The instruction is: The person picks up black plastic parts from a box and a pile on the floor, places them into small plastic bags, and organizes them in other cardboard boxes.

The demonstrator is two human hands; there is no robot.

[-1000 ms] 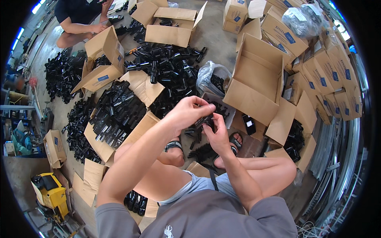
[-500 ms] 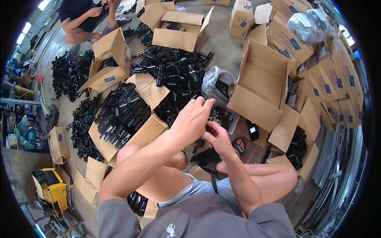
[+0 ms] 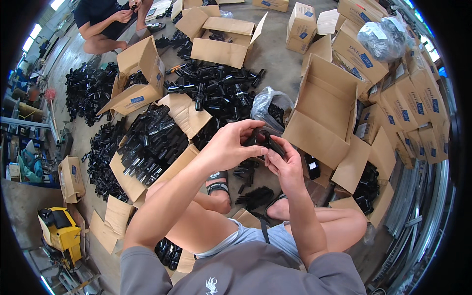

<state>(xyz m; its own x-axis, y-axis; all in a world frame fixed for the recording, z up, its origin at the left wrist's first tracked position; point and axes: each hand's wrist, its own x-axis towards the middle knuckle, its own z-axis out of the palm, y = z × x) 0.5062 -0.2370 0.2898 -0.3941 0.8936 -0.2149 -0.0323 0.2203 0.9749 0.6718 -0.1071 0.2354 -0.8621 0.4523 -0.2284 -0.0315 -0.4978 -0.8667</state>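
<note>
In front of my knees, both hands hold one glossy black tube-like part point(image 3: 262, 136) with a rounded end. My left hand point(image 3: 237, 141) grips the rounded end between thumb and fingers. My right hand point(image 3: 286, 161) is closed around the other end, its thumb pressed near my left thumb. Just beyond the hands stands a clear plastic bag point(image 3: 269, 105) with small black pieces in it. A big heap of similar black parts point(image 3: 216, 86) lies past my left hand. Beneath the hands, a bunch of small dark pieces point(image 3: 256, 196) rests on the floor between my feet.
An open carton point(image 3: 322, 110) stands at the right, a dark phone-like object point(image 3: 312, 166) at its near side. To the left is a carton packed with black parts point(image 3: 152, 140). Stacked cartons point(image 3: 413, 105) and metal profiles point(image 3: 418, 211) line the right. A co-worker point(image 3: 110, 24) sits far left.
My right hand has risen beside the left, and both hands have turned. The black part, mostly hidden before, now shows between them. My left foot has come further into view.
</note>
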